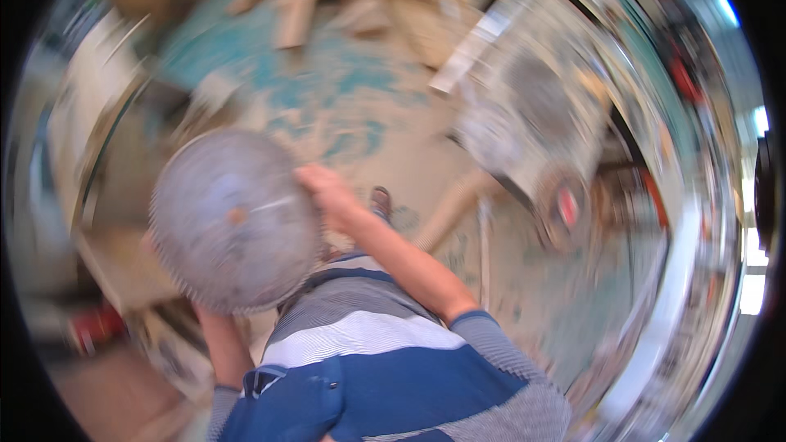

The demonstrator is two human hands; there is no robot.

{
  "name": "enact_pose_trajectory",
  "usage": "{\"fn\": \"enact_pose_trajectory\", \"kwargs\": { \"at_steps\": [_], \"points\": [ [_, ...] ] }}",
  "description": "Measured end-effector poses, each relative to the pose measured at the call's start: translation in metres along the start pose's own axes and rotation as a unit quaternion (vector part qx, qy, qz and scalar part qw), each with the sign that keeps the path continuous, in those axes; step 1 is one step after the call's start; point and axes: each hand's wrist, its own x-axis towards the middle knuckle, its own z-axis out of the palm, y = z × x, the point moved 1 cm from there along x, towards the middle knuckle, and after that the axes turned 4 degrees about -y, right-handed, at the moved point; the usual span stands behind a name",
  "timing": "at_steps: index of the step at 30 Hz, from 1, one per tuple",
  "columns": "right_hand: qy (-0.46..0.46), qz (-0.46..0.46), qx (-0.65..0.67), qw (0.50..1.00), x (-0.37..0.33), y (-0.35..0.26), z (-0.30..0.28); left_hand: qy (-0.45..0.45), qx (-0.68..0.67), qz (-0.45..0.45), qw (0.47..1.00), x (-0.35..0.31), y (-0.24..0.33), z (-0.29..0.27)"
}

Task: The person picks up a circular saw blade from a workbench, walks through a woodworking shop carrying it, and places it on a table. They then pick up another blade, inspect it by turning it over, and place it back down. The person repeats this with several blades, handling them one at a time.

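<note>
A large grey circular saw blade (233, 221) with a toothed rim and a small brownish centre is held in front of my body, left of the middle. My right hand (326, 196) grips its right edge. Behind the blade's lower left side goes my left arm, and the left hand (151, 245) holds the blade there. Most of that hand is hidden by the disc. Much of the view is smeared by motion.
To the right stands a pale work surface (565, 57) with blurred round discs on it. A round part with a red centre (566, 206) sits at its near corner. Wood offcuts (360, 16) lie on the dusty floor ahead. A box-like wooden structure (123, 266) stands at left.
</note>
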Motion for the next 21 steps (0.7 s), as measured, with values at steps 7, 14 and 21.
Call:
{"fn": "enact_pose_trajectory", "kwargs": {
  "at_steps": [7,14,21],
  "points": [
    [-0.117,0.121,-0.058,0.984,0.047,0.044,0.094,0.019,-0.15,0.069,0.986,-0.037,0.057,-0.05],
    [-0.262,0.237,-0.129,0.927,0.129,0.082,0.141,0.172,-0.171,0.205,0.948,-0.043,0.061,-0.08],
    [-0.389,0.336,-0.185,0.838,0.162,0.101,0.207,0.179,-0.252,0.336,0.89,-0.068,0.049,-0.073]
  ]
}}
